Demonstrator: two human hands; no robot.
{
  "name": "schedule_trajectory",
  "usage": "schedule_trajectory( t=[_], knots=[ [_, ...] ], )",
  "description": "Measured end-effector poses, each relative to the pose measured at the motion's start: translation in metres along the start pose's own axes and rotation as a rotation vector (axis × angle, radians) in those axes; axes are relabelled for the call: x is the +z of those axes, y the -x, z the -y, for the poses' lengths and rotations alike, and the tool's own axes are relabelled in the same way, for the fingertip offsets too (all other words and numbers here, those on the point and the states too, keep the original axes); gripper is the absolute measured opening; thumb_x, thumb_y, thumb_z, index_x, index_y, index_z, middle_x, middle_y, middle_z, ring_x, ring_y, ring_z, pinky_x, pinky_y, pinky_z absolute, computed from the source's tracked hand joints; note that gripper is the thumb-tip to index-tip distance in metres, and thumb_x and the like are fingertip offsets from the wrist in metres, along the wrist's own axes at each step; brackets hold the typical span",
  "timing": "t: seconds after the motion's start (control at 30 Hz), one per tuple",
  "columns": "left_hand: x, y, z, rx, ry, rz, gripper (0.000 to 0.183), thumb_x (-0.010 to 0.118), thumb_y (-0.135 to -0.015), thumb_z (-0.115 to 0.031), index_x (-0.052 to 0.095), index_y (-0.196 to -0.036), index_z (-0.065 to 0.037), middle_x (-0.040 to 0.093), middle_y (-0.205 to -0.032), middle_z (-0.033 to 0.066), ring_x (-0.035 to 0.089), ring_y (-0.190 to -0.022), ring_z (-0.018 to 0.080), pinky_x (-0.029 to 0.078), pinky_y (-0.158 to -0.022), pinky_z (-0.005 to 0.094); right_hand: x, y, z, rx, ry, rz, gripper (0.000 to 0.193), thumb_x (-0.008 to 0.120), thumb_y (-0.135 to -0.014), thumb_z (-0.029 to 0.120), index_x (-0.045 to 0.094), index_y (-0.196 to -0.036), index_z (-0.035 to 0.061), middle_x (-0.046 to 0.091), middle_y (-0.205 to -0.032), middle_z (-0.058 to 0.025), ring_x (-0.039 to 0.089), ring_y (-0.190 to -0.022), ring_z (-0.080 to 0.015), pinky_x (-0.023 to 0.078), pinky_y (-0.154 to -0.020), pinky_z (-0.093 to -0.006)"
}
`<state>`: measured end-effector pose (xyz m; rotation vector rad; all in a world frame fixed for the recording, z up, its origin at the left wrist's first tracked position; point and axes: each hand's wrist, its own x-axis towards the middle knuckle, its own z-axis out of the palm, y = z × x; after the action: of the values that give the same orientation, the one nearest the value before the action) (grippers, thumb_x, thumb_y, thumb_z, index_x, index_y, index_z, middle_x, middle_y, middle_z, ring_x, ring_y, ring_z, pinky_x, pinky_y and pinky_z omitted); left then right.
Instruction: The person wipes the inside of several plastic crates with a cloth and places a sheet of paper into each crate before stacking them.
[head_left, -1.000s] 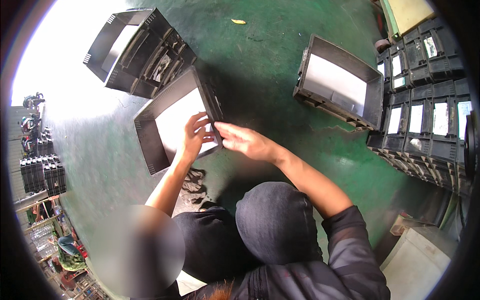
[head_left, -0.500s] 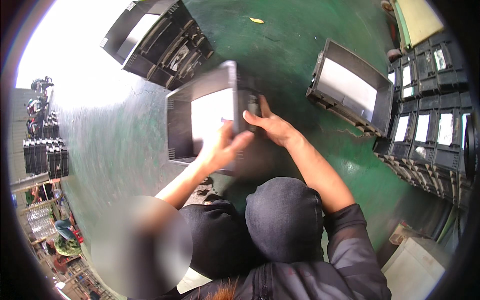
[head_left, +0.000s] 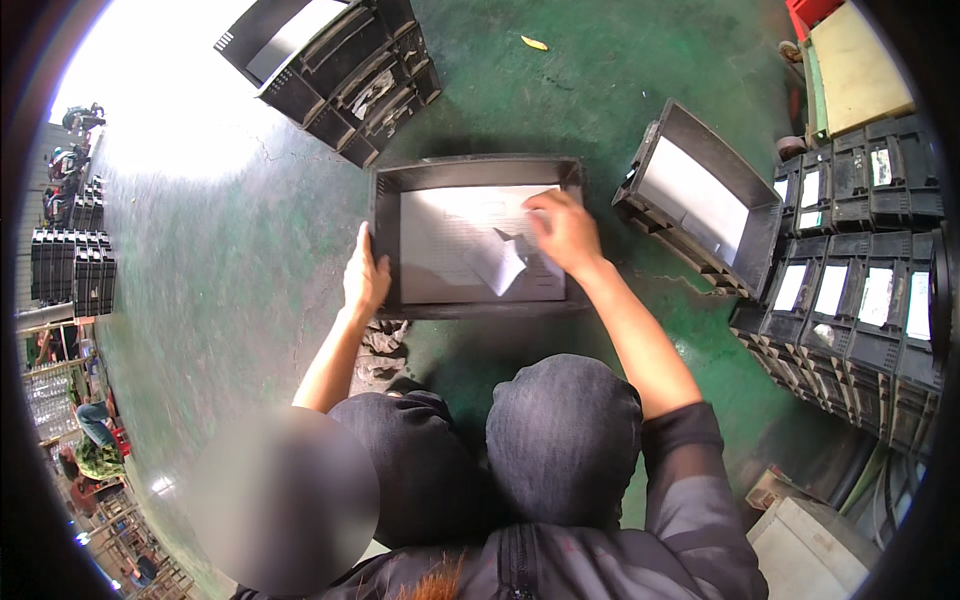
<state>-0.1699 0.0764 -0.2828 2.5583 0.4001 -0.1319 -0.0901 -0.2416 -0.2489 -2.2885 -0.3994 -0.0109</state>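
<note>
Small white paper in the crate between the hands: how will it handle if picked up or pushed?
The small white paper is probably light and floppy: it looks thin and creased.
It may slide over the larger sheet if pushed, as nothing visible lies on top of it.
It's unlikely to roll, given its angular, flattish shape.
</note>
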Motion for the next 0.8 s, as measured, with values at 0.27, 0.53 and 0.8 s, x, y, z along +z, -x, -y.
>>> schedule_trajectory(
  t=[0.27,0.53,0.8],
  knots=[
    [0.037,0.033,-0.01,0.164,0.069,-0.238,0.069,0.052,-0.082,-0.007,0.018,-0.141,-0.006,0.045,-0.122,0.0247,0.05,-0.107,0.0406,0.044,-0.089,0.042,0.08,-0.034,-0.045,-0.051,0.548,0.38,0.08,0.074,-0.067,0.044,0.04,-0.128,0.0038,0.047,-0.121,-0.0119,0.038,-0.121,-0.0279,0.027,-0.104,-0.0486],
    [0.029,0.037,-0.018,0.032,0.136,-0.158,0.065,0.05,-0.083,-0.006,0.02,-0.14,-0.004,0.038,-0.132,0.0261,0.043,-0.118,0.0423,0.04,-0.097,0.0425,0.071,-0.039,-0.012,0.105,0.572,0.797,0.084,0.081,-0.051,0.053,0.053,-0.112,0.0027,0.054,-0.118,-0.0181,0.045,-0.118,-0.0313,0.036,-0.097,-0.0482],
    [0.014,0.04,-0.001,0.03,0.483,-0.195,0.054,0.051,-0.09,-0.016,0.029,-0.139,-0.01,0.047,-0.127,0.0191,0.048,-0.116,0.0288,0.039,-0.097,0.0372,-0.007,-0.036,0.023,0.2,0.454,0.48,0.043,0.066,-0.061,0.016,0.052,-0.101,0.006,0.064,-0.089,-0.02,0.063,-0.086,-0.0372,0.05,-0.076,-0.0455]
  ],
)
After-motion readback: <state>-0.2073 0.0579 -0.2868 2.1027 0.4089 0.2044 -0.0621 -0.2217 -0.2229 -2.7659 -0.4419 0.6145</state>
